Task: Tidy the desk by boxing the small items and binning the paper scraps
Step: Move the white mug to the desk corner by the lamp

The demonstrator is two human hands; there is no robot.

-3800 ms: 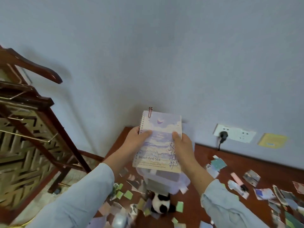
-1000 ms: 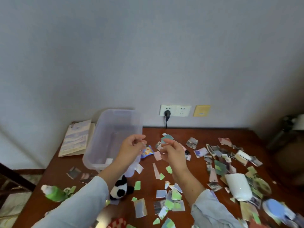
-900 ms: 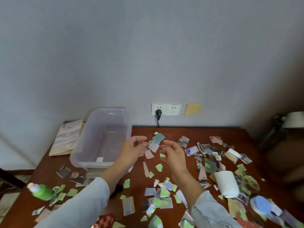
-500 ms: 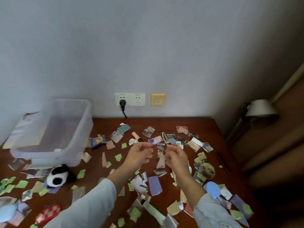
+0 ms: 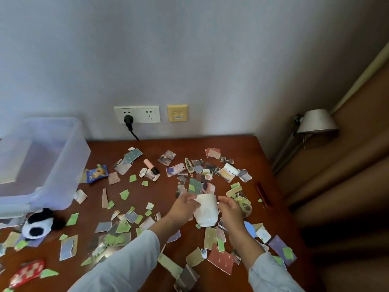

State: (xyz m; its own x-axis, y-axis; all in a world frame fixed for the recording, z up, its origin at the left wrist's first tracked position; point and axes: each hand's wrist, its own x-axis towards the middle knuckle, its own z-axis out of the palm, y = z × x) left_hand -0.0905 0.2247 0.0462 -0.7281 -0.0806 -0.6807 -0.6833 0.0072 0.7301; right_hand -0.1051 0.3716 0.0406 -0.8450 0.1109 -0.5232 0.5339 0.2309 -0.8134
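Observation:
A white mug (image 5: pixel 206 209) is held just above the brown desk (image 5: pixel 164 144), right of centre. My left hand (image 5: pixel 184 208) grips its left side and my right hand (image 5: pixel 230 208) curls round its right side. Several torn paper scraps (image 5: pixel 124 225) in green, grey and red litter the desk. A clear plastic box (image 5: pixel 52 157) stands at the back left. Small items lie among the scraps: a panda plush (image 5: pixel 39 224), a blue snack packet (image 5: pixel 96 174), a pink highlighter (image 5: pixel 150 166) and a red patterned packet (image 5: pixel 27 272).
A wall socket with a black plug (image 5: pixel 128 120) and a yellow wall plate (image 5: pixel 177 112) sit above the desk's back edge. A grey lamp (image 5: pixel 315 122) stands off the right edge beside brown curtains. A red pen (image 5: pixel 261 192) lies near the right edge.
The view has swung right from the box toward the desk's right side. Both hands, empty half a second ago, now hold the white mug between them.

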